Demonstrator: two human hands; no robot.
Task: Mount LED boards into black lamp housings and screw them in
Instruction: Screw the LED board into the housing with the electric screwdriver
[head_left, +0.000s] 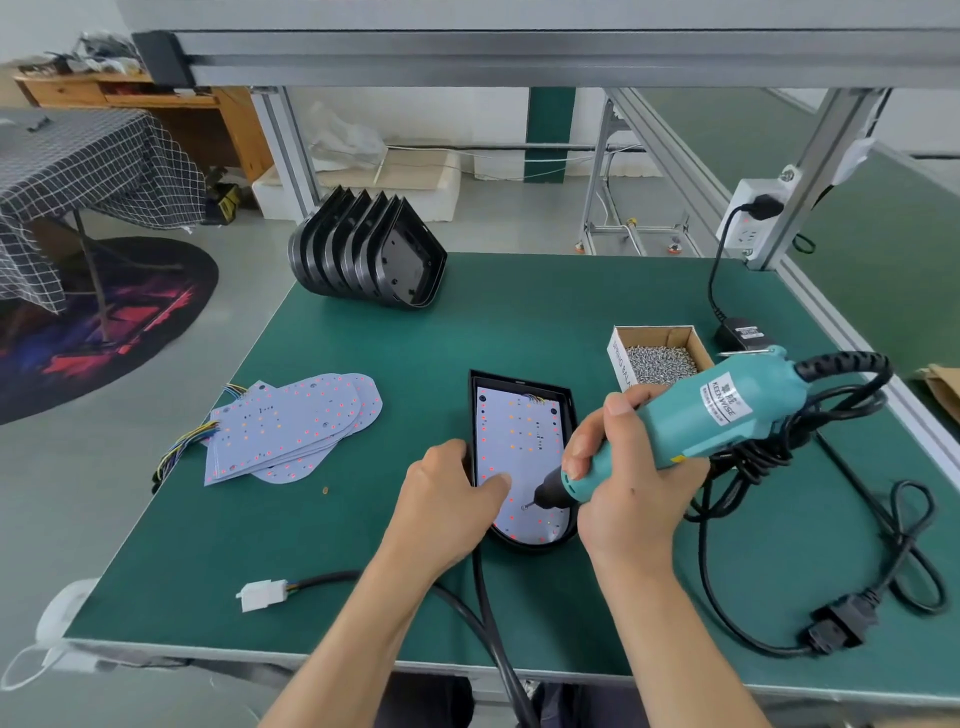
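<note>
Mid-screwing, by the look of it. Black lamp housing (519, 457) flat on the green mat (363, 545), just below centre, LED board (514, 447) seated inside. Right hand (628, 488) wrapped around the teal electric screwdriver (691, 431), bit angled down at about 8 o'clock onto a screw (524, 505) near the board's rounded lower end. Left hand (447, 504) curled over the housing's 9 o'clock rim, thumb pressing the board flat. Spare LED boards (291, 426) fanned at 9 o'clock, stacked empty housings (369, 249) at 11 o'clock, screw box (660, 358) at 2 o'clock. Board probably thin, light, stiff, scratch-prone: best handled by bare edges, away from LEDs and wires. Housing likely rigid, light, apt to slide; worth bracing at the rim.
</note>
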